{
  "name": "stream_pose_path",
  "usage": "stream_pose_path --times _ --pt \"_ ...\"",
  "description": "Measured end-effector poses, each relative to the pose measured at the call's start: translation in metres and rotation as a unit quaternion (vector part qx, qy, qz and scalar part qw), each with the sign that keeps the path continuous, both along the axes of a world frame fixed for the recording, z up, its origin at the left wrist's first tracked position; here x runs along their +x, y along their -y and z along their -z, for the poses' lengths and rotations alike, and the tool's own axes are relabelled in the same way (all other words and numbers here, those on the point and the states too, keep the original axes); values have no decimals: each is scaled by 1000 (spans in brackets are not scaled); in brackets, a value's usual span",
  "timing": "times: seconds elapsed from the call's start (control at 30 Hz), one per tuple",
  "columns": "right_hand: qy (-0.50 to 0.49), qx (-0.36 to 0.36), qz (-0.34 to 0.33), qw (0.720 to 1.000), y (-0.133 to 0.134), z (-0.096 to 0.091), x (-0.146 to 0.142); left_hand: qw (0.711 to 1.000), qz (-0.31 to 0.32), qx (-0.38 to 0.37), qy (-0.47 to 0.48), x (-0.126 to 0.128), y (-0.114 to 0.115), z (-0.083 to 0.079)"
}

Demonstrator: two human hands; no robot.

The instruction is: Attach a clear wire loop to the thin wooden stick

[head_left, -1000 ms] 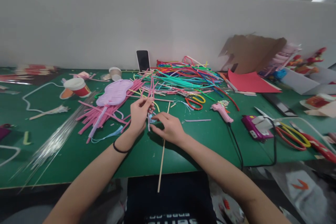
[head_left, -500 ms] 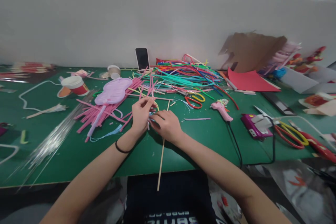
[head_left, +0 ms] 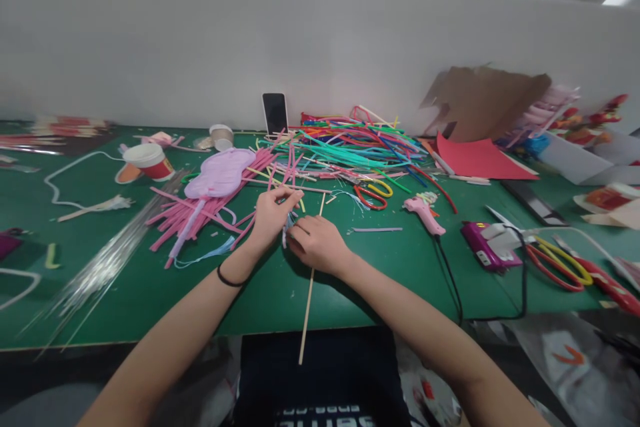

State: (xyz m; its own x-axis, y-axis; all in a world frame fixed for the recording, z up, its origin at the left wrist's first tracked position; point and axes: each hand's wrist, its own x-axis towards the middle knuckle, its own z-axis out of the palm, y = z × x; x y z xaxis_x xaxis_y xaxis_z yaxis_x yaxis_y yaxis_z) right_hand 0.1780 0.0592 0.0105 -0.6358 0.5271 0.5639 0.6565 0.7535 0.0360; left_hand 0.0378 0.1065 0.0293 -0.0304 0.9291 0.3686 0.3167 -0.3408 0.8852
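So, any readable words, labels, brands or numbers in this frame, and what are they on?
None can be read.
Dark shirt: white lettering at the bottom edge, cut off and upside down, unreadable.
Red paper cup: no print legible.
Phone: screen dark.
Plastic bag: an orange mark, no letters.

Bare forearms; a thin black band (head_left: 227,278) circles the left wrist; dark garment (head_left: 325,380) with pale lettering.

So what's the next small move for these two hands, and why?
Probably a further twist of the light blue strands tight around the thin wooden stick. Left hand and right hand both pinch them at the stick's upper part, and loose ends fan out there.
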Motion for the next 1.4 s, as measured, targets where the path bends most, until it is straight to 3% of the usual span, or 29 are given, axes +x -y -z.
stream_pose_path --times 0.37,0.7,1.03,1.4 --pt "9 -57 38 998 -1 0 1 995 31 -58 70 -4 3 -7" --pt "20 -89 3 996 -4 2 5 996 29 -46 68 -6 -5 2" --pt "15 -66 -32 997 -8 4 10 991 18 -76 111 -6 -3 -4" --pt "-23 -58 25 998 -10 6 12 964 29 -107 241 -13 -8 -7"
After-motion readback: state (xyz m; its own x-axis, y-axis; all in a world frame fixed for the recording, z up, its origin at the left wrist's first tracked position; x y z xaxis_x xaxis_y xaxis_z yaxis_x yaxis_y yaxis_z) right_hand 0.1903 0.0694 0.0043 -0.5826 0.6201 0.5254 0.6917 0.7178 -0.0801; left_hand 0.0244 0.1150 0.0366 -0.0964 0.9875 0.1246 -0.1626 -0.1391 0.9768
